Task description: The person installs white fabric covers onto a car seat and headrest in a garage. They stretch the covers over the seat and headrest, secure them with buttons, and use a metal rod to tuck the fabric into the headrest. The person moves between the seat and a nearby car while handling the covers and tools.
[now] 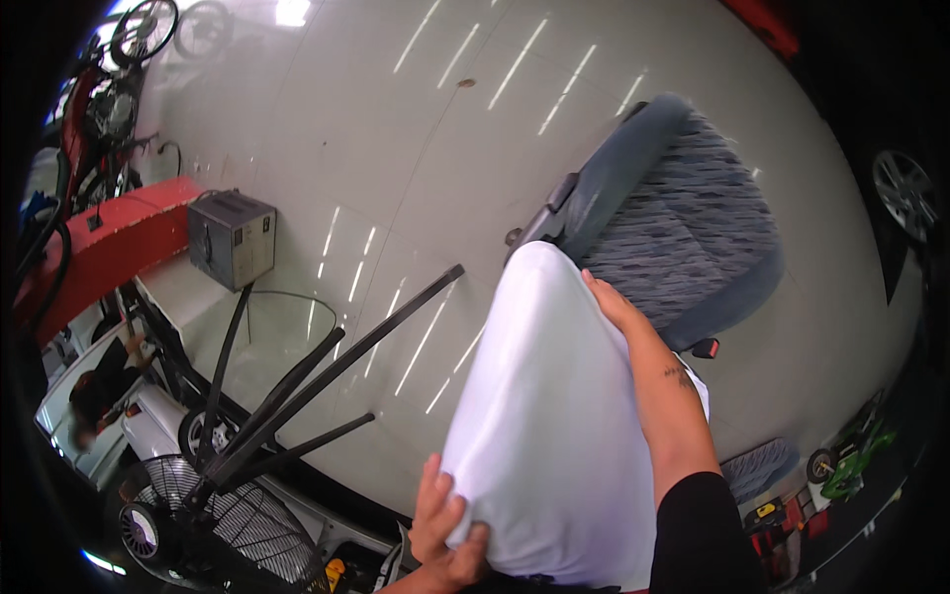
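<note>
Beyond me on the glossy floor (376, 129) lies a seat (693, 218), and before it I seem to be steadying the white cloth (554, 416), left fingers (433, 482) pinching its side, right fingers (600, 288) too hidden to tell, so moving next calls for even tension.

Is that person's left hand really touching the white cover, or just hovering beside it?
Touching. The head view shows the left hand curled against the white cover at its lower left edge, no gap visible.
</note>
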{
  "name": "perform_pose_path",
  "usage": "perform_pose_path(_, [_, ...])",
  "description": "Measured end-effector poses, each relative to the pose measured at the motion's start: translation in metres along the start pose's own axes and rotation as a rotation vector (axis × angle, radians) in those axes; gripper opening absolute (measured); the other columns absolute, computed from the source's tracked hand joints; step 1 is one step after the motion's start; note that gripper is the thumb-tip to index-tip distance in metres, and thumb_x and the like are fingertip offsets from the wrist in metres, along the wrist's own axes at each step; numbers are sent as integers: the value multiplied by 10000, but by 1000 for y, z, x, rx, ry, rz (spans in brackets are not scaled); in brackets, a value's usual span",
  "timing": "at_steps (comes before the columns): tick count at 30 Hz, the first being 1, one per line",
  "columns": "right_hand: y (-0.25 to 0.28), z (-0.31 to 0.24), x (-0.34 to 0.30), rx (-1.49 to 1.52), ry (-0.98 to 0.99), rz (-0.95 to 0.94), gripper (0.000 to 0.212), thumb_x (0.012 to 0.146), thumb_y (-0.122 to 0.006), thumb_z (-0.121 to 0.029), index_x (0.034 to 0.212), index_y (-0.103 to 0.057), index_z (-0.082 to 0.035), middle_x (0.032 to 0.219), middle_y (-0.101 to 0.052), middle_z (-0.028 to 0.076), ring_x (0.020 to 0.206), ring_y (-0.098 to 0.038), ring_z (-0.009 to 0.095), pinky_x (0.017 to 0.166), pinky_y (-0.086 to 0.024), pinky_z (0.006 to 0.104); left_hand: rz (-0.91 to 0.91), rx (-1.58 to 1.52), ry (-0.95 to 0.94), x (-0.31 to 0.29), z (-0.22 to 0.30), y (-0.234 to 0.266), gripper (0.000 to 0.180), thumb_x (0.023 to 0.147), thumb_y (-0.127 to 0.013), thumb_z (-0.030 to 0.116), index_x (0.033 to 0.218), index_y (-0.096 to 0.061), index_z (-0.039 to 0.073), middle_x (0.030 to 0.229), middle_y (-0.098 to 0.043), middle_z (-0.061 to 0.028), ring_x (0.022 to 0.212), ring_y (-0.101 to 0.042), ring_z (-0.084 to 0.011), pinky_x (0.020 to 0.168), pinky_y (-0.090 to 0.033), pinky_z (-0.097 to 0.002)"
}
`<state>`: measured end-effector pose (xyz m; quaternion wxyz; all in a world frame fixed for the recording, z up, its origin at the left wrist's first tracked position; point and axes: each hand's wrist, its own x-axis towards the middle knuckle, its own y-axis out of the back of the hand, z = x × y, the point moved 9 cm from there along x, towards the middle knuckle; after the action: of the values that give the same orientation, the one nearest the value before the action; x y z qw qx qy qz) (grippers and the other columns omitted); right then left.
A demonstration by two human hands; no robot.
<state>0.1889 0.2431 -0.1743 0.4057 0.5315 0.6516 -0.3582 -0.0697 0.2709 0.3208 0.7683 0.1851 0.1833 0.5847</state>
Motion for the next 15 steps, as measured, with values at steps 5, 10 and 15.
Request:
perform_pose_path(5, [-38, -27, 44, 413, -212, -243, 911, 966, -390, -810, 1462, -589, -71, 1457, -597, 162, 1335, -543, 299, 1096, -439, 432, -84, -118, 85, 0, -9, 7, 497, 943, -613, 66, 1439, -587, 47, 1559, -495, -202, 1410, -382, -631, 1137, -273, -757])
perform_pose_path(10, [-17, -75, 29, 152, -366, -93, 815, 907, -644, -702, 1346, -677, -16, 1388, -635, 205, 1256, -608, 345, 1072, -454, 487, -16, -163, 111, -3, -14, 9, 367, 981, -636, 164, 1334, -680, 72, 1468, -591, -158, 1389, -431, -613, 1151, -273, -732])
perform_pose_path(15, [-8, -109, 35, -6, -310, -2, 709, 862, -764, -553, 1214, -722, 61, 1245, -705, 227, 1121, -677, 353, 999, -498, 478, 42, -207, 112, -1, -16, 13, 315, 961, -664, 169, 1254, -729, 76, 1384, -643, -168, 1363, -477, -600, 1154, -282, -714])
